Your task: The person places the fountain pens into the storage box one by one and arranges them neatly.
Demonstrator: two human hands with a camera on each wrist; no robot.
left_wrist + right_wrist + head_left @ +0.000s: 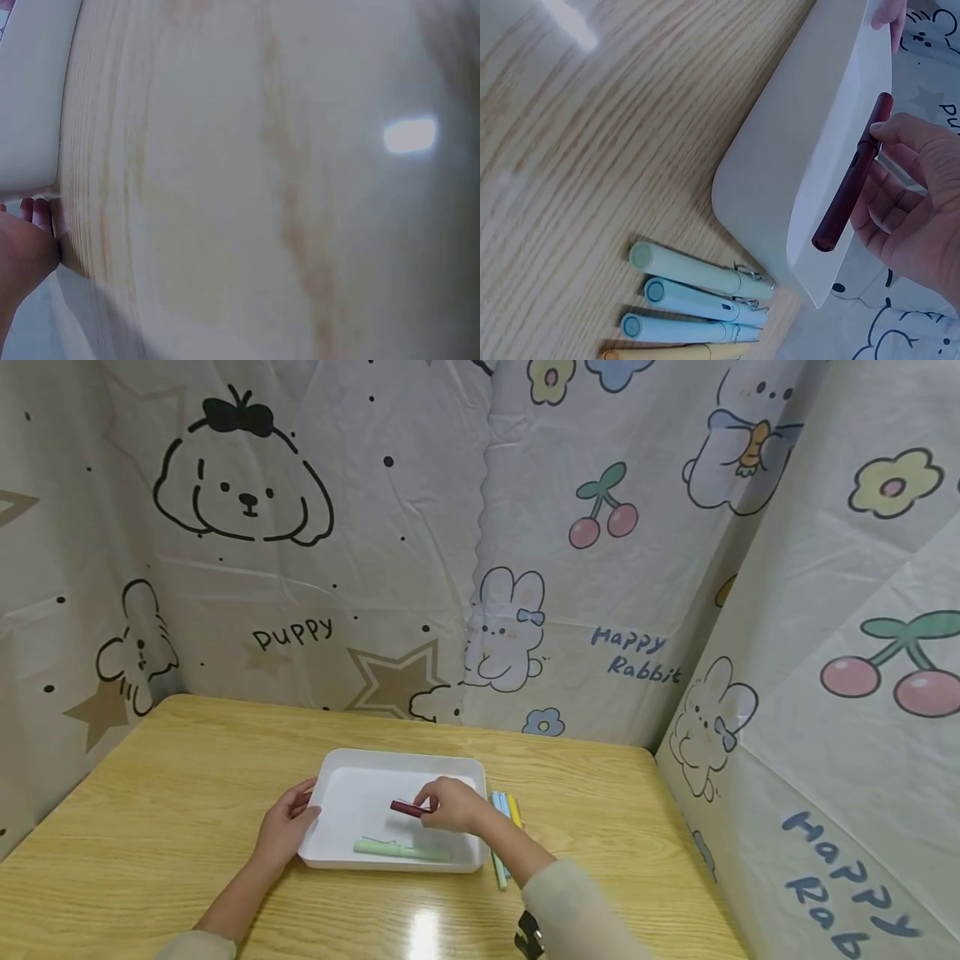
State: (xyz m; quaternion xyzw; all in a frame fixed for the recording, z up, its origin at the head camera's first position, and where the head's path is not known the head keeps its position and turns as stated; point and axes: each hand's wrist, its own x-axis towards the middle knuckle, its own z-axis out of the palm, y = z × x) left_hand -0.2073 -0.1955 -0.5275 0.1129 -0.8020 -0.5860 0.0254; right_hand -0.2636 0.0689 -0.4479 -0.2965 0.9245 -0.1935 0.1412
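A white tray [348, 793] stands on the table, and my left hand [282, 828] grips its left end with the thumb at the rim. My right hand [452, 806] pinches a dark red pen [408, 808] over the tray; in the right wrist view the thumb presses the middle of this pen [847, 187]. Along the tray's near side lies a light green pen [401, 849]. In the left wrist view, the fingers of my left hand [26, 247] show beside the lower end of the tray [30, 97].
Right of the tray several pens lie side by side on the wooden table [202, 777]: a pale green pen [690, 266], two light blue ones and a yellow pen [682, 352]. Patterned cloth [420, 568] hangs around the table's back and sides.
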